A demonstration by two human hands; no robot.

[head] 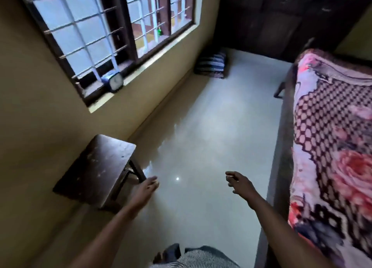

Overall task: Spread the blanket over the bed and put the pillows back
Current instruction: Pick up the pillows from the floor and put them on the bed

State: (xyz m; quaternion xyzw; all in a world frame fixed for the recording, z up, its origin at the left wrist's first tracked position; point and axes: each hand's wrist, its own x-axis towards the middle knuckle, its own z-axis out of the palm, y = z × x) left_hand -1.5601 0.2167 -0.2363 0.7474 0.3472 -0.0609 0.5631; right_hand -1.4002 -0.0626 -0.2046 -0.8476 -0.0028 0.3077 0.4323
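A pink plush blanket (332, 136) with roses and a dark chequered pattern is laid flat over the dark wooden bed (278, 92) along the right side. Its edge is draped over the side rail, so the spreading is judged largely done. A dark bundle with white stripes (211, 65), taken to be a pillow, lies on the pale glossy floor (211, 116) at the far end, by the wall under the window. It is well apart from the bed, probably set there to keep the mattress free for the blanket.

Both arms are stretched forward over the floor and nothing is held. The left hand (147, 187) is kept with fingers straight, just beside a leg of the small dark wooden stool (96, 167) at the left wall; contact cannot be told. The right hand (239, 184) is loosely spread, fingers slightly bent. The empty hands are judged ready for the pillow to be fetched.
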